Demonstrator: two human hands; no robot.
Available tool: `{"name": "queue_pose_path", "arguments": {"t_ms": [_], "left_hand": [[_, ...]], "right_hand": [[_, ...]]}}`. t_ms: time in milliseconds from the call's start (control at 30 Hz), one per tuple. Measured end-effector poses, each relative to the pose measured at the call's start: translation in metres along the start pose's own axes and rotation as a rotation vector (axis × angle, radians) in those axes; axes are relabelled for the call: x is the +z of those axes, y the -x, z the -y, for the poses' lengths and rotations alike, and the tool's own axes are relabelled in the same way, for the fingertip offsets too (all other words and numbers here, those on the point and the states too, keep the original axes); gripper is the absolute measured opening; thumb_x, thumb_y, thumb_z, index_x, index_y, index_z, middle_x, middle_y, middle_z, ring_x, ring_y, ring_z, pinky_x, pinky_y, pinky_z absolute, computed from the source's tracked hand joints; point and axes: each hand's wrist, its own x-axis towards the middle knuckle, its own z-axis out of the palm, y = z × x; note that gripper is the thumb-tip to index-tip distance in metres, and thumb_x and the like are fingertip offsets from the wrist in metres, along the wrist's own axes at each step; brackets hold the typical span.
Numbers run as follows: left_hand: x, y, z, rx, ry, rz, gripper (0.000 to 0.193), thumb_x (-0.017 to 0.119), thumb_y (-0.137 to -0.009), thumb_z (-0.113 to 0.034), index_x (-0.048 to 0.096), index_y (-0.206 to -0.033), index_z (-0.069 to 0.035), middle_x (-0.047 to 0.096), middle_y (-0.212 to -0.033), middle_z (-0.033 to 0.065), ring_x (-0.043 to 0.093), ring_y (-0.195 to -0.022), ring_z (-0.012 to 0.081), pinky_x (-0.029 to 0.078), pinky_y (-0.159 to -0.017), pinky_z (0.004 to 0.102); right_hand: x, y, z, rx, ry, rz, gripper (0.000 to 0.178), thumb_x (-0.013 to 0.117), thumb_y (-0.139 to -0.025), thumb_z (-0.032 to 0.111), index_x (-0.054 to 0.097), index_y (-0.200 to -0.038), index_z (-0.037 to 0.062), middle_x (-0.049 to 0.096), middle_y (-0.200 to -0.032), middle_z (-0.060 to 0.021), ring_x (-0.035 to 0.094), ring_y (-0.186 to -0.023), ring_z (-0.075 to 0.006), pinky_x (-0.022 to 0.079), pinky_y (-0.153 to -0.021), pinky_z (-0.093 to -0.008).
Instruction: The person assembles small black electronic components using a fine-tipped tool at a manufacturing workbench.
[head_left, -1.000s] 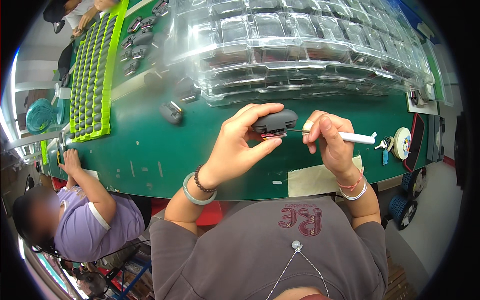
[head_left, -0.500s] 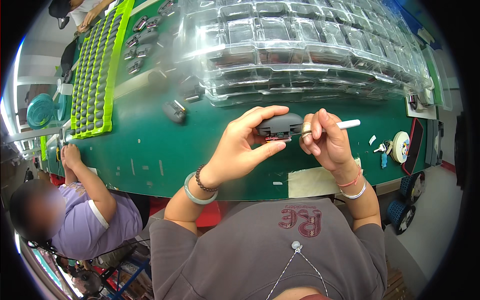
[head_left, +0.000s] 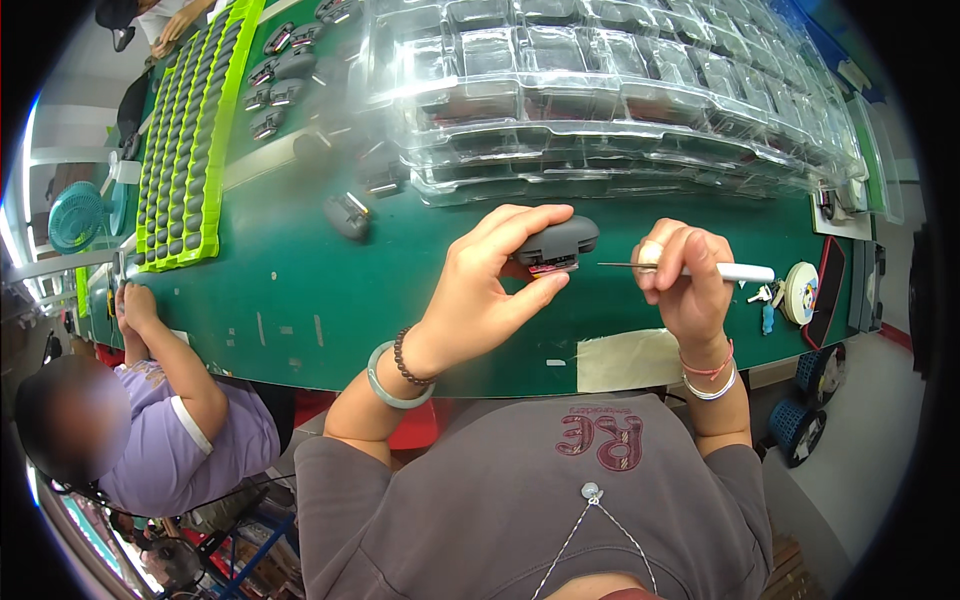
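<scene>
On the green bench [head_left: 300,290], stacked clear trays [head_left: 620,90] fill the far side, a lime tray [head_left: 190,140] of dark caps sits far left, loose grey shells [head_left: 345,215] lie between. A tape patch [head_left: 625,360] sits at the near edge, and a tape roll [head_left: 800,292] and keys at right. A co-worker in purple [head_left: 190,430] works at lower left (hands on the bench edge).

Left hand [head_left: 480,290] pinches a dark grey shell [head_left: 557,243] between thumb and fingers, held above the bench, open side toward the other hand. Right hand [head_left: 690,285] is closed around a white-handled pick [head_left: 690,269]. Change since a second ago: the pick tip was at the shell, now it's pulled back and a clear gap shows; the shell is barely moved. Judged: probing pass paused or finished. Nothing blocks the gap; the trays are close behind the hands.
</scene>
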Motion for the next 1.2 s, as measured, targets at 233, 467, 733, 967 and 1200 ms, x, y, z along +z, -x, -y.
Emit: {"name": "queue_pose_path", "arguments": {"t_ms": [233,467,733,967,1200], "left_hand": [[0.004,0.000,0.000,0.019,-0.051,0.019,0.044,0.063,-0.070,0.002,0.052,-0.113,-0.003,0.054,-0.101,0.0106,0.058,-0.085,0.0190,0.053,-0.065,0.0249],[0.003,0.002,0.001,0.011,-0.047,0.029,0.044,0.064,-0.070,0.001,0.052,-0.113,-0.003,0.054,-0.102,0.0104,0.058,-0.085,0.0188,0.053,-0.064,0.0250],[0.001,0.000,0.000,-0.068,0.044,0.042,0.043,0.063,-0.071,0.000,0.051,-0.113,0.000,0.053,-0.099,0.0095,0.058,-0.085,0.0167,0.054,-0.068,0.0246],[0.000,0.003,0.002,-0.140,0.152,0.063,0.046,0.064,-0.073,0.003,0.048,-0.115,0.003,0.052,-0.103,0.0093,0.056,-0.091,0.0149,0.051,-0.075,0.0247],[0.000,0.004,0.000,-0.225,0.232,0.054,0.048,0.064,-0.073,0.003,0.046,-0.117,0.005,0.056,-0.102,0.0104,0.057,-0.089,0.0138,0.051,-0.073,0.0240]], "right_hand": [[0.005,0.003,-0.001,-0.118,0.308,0.096,0.041,0.046,-0.089,0.025,0.056,-0.061,-0.0029,0.054,-0.063,-0.0098,0.047,-0.050,-0.0114,0.037,-0.043,-0.0211],[0.010,0.003,0.002,-0.032,0.404,0.085,0.048,0.043,-0.090,0.030,0.054,-0.055,-0.0009,0.052,-0.055,-0.0115,0.050,-0.052,-0.0167,0.039,-0.047,-0.0259],[0.009,0.000,0.004,-0.136,0.492,0.172,0.047,0.043,-0.090,0.031,0.054,-0.055,0.0009,0.054,-0.056,-0.0109,0.052,-0.054,-0.0182,0.041,-0.049,-0.0270],[0.004,0.001,0.000,-0.200,0.392,0.175,0.040,0.045,-0.089,0.024,0.056,-0.061,-0.0021,0.055,-0.064,-0.0114,0.049,-0.053,-0.0144,0.039,-0.043,-0.0229],[0.001,0.005,0.000,-0.075,0.165,0.042,0.046,0.042,-0.091,0.028,0.056,-0.061,-0.0043,0.053,-0.064,-0.0126,0.048,-0.050,-0.0141,0.038,-0.042,-0.0220]]}}
